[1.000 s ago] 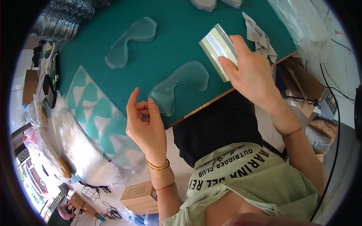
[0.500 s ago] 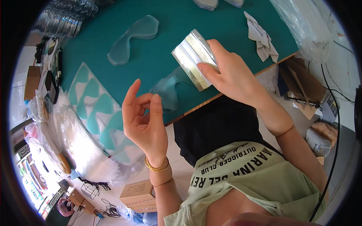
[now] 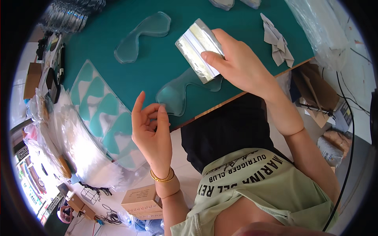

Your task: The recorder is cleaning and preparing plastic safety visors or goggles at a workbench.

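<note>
My right hand grips a shiny silver block with a clear film-like wrap, its thumb lying across the face. Beneath and beside the block, a clear goggle-shaped plastic lens lies near the table's front edge, and the block covers part of it. At the lens's lower left corner my left hand has its thumb and middle finger together on the edge. The left index finger points up, and the other fingers are curled. Farther back on the green table rests a similar clear lens piece, seemingly layered.
To the left lies a sheet with teal goggle shapes, beside clear plastic bags. A crumpled grey cloth sits at the right. More clear lenses are at the far edge. Cardboard boxes stand on the floor.
The silver block and my right hand have moved up and away from the table's front edge, exposing more of the near lens. My left hand stays at that lens's corner.
</note>
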Demonstrator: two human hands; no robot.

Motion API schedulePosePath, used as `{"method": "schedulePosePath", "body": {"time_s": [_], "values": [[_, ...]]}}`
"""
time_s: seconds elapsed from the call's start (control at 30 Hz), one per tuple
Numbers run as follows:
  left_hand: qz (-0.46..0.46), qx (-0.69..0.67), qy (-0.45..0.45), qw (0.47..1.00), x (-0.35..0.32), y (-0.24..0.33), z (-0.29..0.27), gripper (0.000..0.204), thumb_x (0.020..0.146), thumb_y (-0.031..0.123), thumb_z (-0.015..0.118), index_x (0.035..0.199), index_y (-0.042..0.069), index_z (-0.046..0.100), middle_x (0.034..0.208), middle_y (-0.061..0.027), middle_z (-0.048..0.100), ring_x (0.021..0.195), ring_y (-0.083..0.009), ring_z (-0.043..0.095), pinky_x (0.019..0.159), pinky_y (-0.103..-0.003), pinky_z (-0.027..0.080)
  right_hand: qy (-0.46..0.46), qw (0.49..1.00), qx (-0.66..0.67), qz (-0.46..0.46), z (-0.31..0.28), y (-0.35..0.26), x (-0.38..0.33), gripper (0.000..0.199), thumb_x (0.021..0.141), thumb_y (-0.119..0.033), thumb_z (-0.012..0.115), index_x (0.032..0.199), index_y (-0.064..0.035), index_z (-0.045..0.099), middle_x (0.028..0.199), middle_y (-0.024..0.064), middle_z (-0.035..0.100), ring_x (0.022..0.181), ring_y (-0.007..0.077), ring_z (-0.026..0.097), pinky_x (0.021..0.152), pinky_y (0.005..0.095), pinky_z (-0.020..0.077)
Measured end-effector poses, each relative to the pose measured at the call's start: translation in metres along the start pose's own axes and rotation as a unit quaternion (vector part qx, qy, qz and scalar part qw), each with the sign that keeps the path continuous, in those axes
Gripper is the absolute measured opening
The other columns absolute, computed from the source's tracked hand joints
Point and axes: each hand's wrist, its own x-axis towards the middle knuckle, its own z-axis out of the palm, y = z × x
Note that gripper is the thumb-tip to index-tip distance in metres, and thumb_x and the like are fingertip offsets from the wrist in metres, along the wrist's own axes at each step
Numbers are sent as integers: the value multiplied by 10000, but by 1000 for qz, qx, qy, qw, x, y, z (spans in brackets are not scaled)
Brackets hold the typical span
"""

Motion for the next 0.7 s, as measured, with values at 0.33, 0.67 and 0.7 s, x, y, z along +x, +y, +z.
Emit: {"method": "schedulePosePath", "body": {"time_s": [0.33, 0.67, 0.7], "values": [[-19, -16, 5, 1000, 1, -6, -2, 441, 931, -3, 626, 1358, -17, 517, 923, -49, 675, 707, -49, 593, 648, -178, 498, -55, 991, 5, -118, 39, -27, -10, 297, 940, -215, 614, 1008, 16, 442, 653, 216, 615, 595, 428, 613, 540, 467, 472], [6, -2, -6, 1000, -1, -5, -7, 412, 948, -2, 594, 1353, -16, 521, 926, -61, 679, 760, -85, 645, 702, -216, 541, -114, 987, -4, -111, 52, -50, -27, 290, 918, -155, 622, 1029, 19, 417, 605, 211, 598, 550, 433, 597, 497, 487, 457], [5, 3, -16, 1000, 0, -3, -10, 404, 952, -6, 585, 1351, -14, 523, 927, -64, 681, 774, -88, 647, 725, -222, 544, -110, 988, -2, -111, 49, -47, -27, 290, 918, -155, 622, 1029, 19, 417, 605, 211, 598, 550, 433, 597, 497, 487, 457]]}}
